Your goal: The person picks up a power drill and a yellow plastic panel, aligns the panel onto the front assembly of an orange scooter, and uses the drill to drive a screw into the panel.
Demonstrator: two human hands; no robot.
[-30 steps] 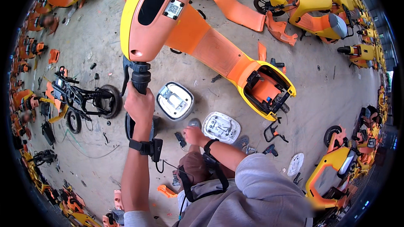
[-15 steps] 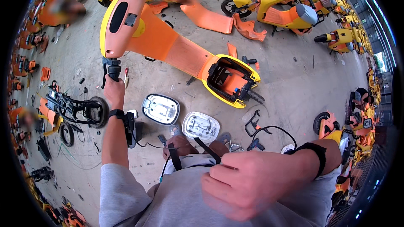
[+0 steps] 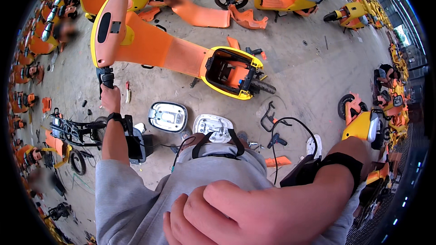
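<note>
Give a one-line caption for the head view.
Left hand grips the orange scooter handlebar grip; right hand looms near the camera.

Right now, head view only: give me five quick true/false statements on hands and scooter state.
1. The left hand grips the black handlebar grip of the orange scooter. True.
2. The right hand is on the scooter's other handlebar. False: it sits close under the camera, fingers curled, holding nothing visible.
3. The scooter's seat is fitted and closed. False: the seat compartment is open, and no seat is on it.
4. Two pale oval panels lie on the concrete floor between the person and the scooter. True.
5. Both wrists are bare. False: each carries a black strap, left strap, right strap.
</note>
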